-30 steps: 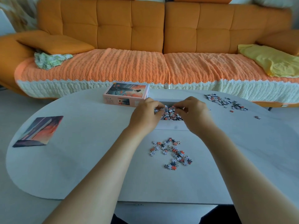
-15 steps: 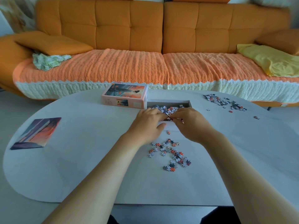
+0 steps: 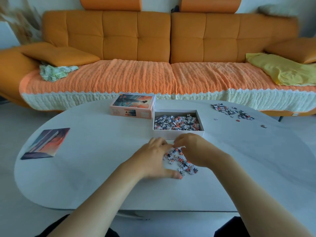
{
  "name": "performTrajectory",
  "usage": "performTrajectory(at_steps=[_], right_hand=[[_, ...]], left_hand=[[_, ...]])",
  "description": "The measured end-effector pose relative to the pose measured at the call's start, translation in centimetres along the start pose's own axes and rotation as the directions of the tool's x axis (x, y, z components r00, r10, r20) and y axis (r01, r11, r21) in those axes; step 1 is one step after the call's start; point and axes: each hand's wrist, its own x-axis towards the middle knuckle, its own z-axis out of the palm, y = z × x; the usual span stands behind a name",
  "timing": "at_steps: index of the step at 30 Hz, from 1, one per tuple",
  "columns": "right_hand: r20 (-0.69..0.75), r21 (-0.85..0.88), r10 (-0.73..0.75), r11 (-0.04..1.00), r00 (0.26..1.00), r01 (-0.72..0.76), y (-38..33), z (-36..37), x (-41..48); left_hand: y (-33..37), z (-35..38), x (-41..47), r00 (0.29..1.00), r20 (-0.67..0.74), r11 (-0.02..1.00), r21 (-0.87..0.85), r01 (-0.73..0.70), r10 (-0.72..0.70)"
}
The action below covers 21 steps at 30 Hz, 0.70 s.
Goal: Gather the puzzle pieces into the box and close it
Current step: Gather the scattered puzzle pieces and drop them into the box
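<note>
head cam: left hand is lying flat, fingers spread, right hand is curling over the near pile mid-frame, prob cupping it to scoop; can't tell if right's gripping any. box is sitting open just above, lid at its left, 2nd pile upper right

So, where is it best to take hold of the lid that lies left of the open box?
Probably by its two long side walls, from above. The lid lies flat, picture side up, so the top offers no grip, and its right end sits close to the open box; the near and far walls look free.
</note>
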Motion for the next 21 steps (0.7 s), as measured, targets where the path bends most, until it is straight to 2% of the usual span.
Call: performTrajectory(at_steps=[3, 6, 8, 12, 14, 16, 21], right_hand=[[-0.007, 0.014, 0.027, 1.000, 1.000, -0.026, 0.1, -0.2, -0.7], [-0.017, 0.127, 0.076, 0.989, 0.997, -0.073, 0.6, -0.9, -2.0], [-0.018, 0.175, 0.087, 0.981, 0.996, -0.082, 0.9, -1.5, -2.8], [0.174, 0.109, 0.167, 0.976, 0.971, -0.187, 1.5, -2.2, -3.9], [0.215, 0.097, 0.198, 0.970, 0.956, -0.223, 1.4, -2.2, -4.0], [0.189, 0.116, 0.204, 0.967, 0.960, -0.228, 1.2, -2.0, -3.7], [0.089, 0.199, 0.247, 0.945, 0.965, -0.260, 0.1, -1.1, -2.6]], left_hand=[[0.7, 1.0, -0.4, 1.000, 0.004, 0.999, 0.030, -0.011, 0.011], [0.8, 1.4, -0.2, 1.000, -0.019, 0.994, -0.109, 0.007, -0.009], [0.7, 1.4, -0.1, 1.000, -0.006, 0.990, -0.139, 0.020, -0.021], [1.3, 1.3, 0.1, 0.999, -0.008, 0.994, -0.100, 0.045, -0.046], [1.7, 1.5, 0.4, 0.999, -0.030, 0.997, -0.064, 0.037, -0.039], [2.0, 1.7, 0.8, 0.998, -0.057, 0.998, -0.067, 0.015, -0.019], [1.1, 1.2, 1.6, 0.997, -0.076, 0.980, -0.200, 0.009, -0.025]])
